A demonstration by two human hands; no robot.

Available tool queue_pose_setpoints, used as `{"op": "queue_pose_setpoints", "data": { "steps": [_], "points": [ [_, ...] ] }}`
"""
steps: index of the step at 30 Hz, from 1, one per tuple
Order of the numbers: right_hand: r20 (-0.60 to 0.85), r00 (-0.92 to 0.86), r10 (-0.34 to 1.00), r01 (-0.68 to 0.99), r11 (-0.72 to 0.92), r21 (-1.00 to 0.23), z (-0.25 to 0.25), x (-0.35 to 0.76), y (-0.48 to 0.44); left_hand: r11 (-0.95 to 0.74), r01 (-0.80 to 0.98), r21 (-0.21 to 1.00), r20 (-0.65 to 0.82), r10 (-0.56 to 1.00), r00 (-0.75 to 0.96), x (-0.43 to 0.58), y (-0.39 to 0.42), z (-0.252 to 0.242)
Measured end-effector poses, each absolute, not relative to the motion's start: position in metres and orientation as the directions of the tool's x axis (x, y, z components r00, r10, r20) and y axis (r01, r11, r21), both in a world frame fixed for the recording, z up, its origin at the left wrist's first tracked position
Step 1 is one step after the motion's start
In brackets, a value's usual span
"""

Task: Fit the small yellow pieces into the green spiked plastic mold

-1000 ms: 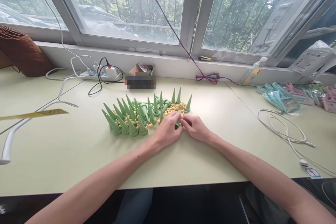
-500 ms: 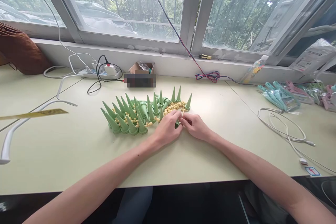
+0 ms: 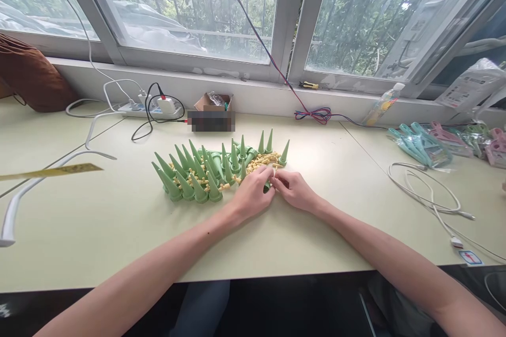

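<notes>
My left hand (image 3: 254,189) is closed around a green plastic piece (image 3: 266,186), mostly hidden by the fingers; it looks like one of the green cone spikes. Against it, my right hand (image 3: 293,187) is closed in a pinch at a small pale-yellow part (image 3: 275,170), of which only a bit shows. Just left of my hands, several green cone spikes (image 3: 200,189) stand points up in rows, some with yellow fittings at their bases. Behind my fingers lies a pile of small yellow fittings (image 3: 266,160), with a lone green spike (image 3: 283,154) beside it.
A power strip (image 3: 130,110) with cables and an open cardboard box (image 3: 203,102) stand at the back. To the right are a plastic bottle (image 3: 382,105), bagged teal clips (image 3: 419,145) and a coiled white cable (image 3: 425,195). A yellow strip (image 3: 51,170) juts in from the left.
My hands stay together in nearly the same place, with only slight finger movement. A small blurred sliver now shows at the far right edge. The spikes and fittings have not moved.
</notes>
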State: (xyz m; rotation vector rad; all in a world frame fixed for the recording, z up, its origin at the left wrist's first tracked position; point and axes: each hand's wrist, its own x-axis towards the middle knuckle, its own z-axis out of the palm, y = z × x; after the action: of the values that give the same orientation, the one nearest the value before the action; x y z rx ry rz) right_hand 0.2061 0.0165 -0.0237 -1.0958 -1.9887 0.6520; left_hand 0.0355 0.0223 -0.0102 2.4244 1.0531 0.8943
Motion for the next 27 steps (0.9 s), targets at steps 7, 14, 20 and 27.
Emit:
{"op": "queue_pose_setpoints", "data": {
  "steps": [7, 14, 20, 27],
  "points": [
    [0.369, -0.361, 0.857, 0.477, 0.509, -0.716, -0.0222, 0.2068, 0.0164, -0.662, 0.522, 0.538, 0.408, 0.746, 0.526, 0.0351, 0.022, -0.01],
    [0.358, -0.365, 0.859, 0.487, 0.504, -0.713, -0.0202, 0.2074, 0.0155, -0.668, 0.515, 0.537, 0.414, 0.741, 0.529, 0.0368, 0.0219, -0.0088],
    [0.353, -0.367, 0.861, 0.501, 0.502, -0.704, -0.0203, 0.2083, 0.015, -0.67, 0.518, 0.532, 0.411, 0.739, 0.534, 0.0372, 0.0211, -0.007],
    [0.354, -0.37, 0.859, 0.507, 0.506, -0.697, -0.0185, 0.208, 0.0147, -0.668, 0.527, 0.525, 0.406, 0.741, 0.535, 0.0377, 0.0209, -0.0067]
  ]
}}
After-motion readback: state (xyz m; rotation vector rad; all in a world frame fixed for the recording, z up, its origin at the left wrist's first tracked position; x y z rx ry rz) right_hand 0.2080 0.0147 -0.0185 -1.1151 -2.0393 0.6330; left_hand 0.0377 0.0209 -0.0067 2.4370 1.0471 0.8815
